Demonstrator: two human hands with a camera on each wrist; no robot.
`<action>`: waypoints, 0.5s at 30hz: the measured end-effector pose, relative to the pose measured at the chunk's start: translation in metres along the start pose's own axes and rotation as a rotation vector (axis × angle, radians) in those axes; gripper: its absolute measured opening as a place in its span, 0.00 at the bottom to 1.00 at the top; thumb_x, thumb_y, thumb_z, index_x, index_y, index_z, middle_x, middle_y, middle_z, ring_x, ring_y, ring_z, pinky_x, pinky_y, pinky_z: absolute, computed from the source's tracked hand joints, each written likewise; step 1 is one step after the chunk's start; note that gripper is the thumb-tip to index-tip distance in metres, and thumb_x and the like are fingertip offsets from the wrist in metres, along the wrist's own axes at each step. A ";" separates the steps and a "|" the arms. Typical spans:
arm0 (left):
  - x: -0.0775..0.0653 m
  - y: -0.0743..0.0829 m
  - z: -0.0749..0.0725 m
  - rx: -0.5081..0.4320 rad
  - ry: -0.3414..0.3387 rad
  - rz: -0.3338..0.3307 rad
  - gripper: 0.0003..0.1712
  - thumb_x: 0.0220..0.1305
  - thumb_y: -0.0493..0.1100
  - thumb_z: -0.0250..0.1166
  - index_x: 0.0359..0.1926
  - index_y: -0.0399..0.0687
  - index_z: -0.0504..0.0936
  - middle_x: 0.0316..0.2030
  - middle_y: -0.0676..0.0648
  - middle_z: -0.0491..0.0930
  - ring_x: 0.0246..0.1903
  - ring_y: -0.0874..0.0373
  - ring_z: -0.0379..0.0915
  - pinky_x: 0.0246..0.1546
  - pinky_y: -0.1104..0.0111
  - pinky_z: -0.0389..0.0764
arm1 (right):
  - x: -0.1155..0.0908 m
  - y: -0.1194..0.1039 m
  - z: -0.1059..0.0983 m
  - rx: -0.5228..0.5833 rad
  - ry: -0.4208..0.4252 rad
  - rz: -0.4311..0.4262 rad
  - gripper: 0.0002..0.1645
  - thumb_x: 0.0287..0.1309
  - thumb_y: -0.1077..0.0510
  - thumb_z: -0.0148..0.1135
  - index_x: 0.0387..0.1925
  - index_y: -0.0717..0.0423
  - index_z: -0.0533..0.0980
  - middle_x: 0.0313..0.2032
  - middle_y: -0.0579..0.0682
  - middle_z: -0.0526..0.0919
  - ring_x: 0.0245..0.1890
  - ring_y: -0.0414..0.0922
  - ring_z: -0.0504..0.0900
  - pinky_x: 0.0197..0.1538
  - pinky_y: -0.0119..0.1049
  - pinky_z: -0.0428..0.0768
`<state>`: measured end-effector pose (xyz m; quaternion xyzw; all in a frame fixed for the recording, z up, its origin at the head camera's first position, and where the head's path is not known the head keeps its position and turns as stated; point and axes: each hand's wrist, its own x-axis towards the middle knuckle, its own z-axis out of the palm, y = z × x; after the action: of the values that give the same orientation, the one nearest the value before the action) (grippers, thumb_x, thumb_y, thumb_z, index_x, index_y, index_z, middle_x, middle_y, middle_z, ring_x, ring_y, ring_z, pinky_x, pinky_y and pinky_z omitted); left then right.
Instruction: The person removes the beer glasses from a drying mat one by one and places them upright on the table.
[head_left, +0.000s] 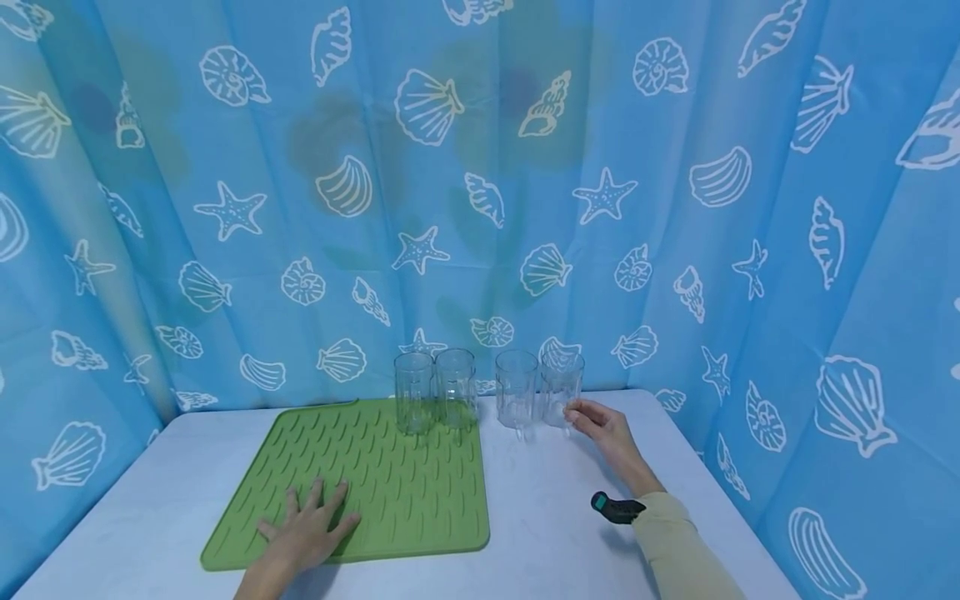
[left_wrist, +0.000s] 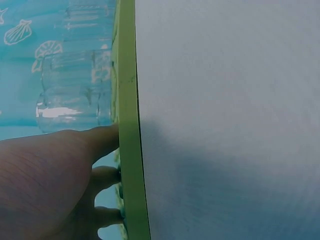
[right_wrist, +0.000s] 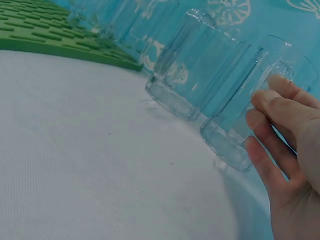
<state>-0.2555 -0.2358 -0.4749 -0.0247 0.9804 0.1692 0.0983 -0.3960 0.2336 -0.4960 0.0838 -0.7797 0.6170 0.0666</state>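
My right hand (head_left: 609, 433) pinches the handle of the rightmost clear glass mug (head_left: 558, 383), thumb and fingertips around it in the right wrist view. That mug stands upright on the white table. Close at its left is a second glass mug (right_wrist: 187, 82), also upright on the table. My left hand (head_left: 303, 535) lies with its fingers spread on the front left part of a green ridged drying mat (head_left: 390, 483). Two more glass mugs, a left one (head_left: 414, 396) and a right one (head_left: 456, 387), stand side by side on the mat's back right corner.
A blue curtain (head_left: 480, 250) with white shells and starfish hangs behind and around the white table (head_left: 551, 517). A black strap piece with a green end (head_left: 617, 508) sticks out from the right sleeve (head_left: 678, 537).
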 end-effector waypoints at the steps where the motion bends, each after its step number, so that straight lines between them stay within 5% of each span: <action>1: 0.000 0.000 0.000 -0.001 0.000 -0.001 0.46 0.66 0.73 0.48 0.75 0.52 0.58 0.74 0.29 0.46 0.70 0.18 0.29 0.51 0.15 0.34 | 0.000 0.000 0.000 0.006 0.003 -0.007 0.23 0.66 0.47 0.61 0.56 0.56 0.77 0.53 0.53 0.83 0.50 0.32 0.81 0.56 0.29 0.81; 15: 0.000 0.000 0.002 0.018 0.023 0.008 0.44 0.68 0.71 0.48 0.75 0.52 0.58 0.74 0.28 0.47 0.70 0.18 0.30 0.51 0.15 0.36 | -0.003 0.003 0.015 0.079 0.146 -0.032 0.20 0.66 0.56 0.61 0.55 0.61 0.78 0.55 0.63 0.81 0.43 0.29 0.82 0.48 0.32 0.85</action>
<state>-0.2548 -0.2354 -0.4768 -0.0219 0.9830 0.1607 0.0864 -0.3934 0.2196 -0.5027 0.0534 -0.7463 0.6507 0.1299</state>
